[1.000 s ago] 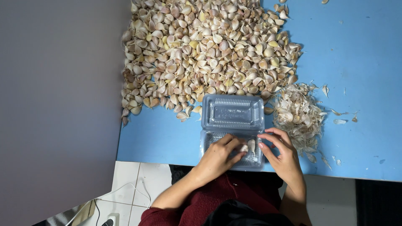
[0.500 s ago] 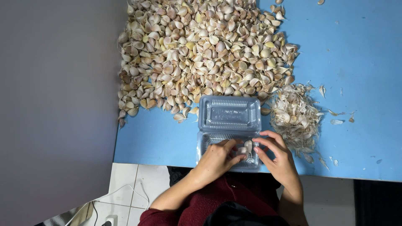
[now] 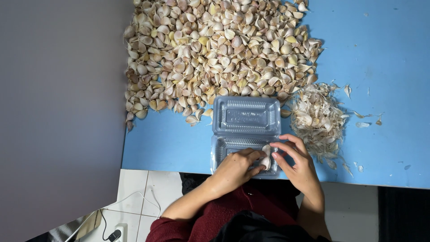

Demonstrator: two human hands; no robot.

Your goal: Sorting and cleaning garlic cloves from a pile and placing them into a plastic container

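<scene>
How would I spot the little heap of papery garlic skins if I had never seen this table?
Start at the blue table and find the big spread of garlic cloves across its far side. Just right of the open clear plastic box, near the right hand, lies the heap of skins. It is smaller, paler and made of thin, flaky shreds, not plump cloves.

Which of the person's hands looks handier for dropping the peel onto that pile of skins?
Probably the right hand: it lies on the side of the garlic-skin pile, beside the open clear plastic container. The left hand lies farther away and grips the garlic clove.
</scene>
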